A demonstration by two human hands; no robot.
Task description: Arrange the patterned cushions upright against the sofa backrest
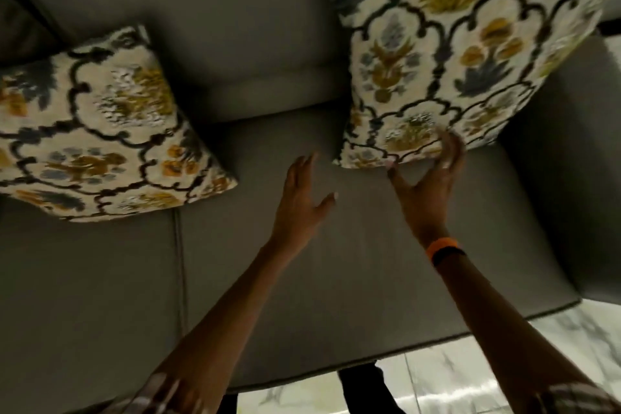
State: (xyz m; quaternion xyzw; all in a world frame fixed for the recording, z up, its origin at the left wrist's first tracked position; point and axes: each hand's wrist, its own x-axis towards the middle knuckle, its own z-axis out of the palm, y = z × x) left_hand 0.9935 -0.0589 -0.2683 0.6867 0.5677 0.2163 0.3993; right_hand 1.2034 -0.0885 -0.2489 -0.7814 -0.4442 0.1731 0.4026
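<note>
Against backrest (235, 10), right hand (426, 185) touches cushion (453, 60).

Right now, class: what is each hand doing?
Left hand: open, holding nothing.
Right hand: open, fingers on the right cushion's lower edge.

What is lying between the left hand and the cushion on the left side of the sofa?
Nothing visible. Only bare grey seat separates the open left hand from the left cushion. The right hand touches the right cushion.
</note>
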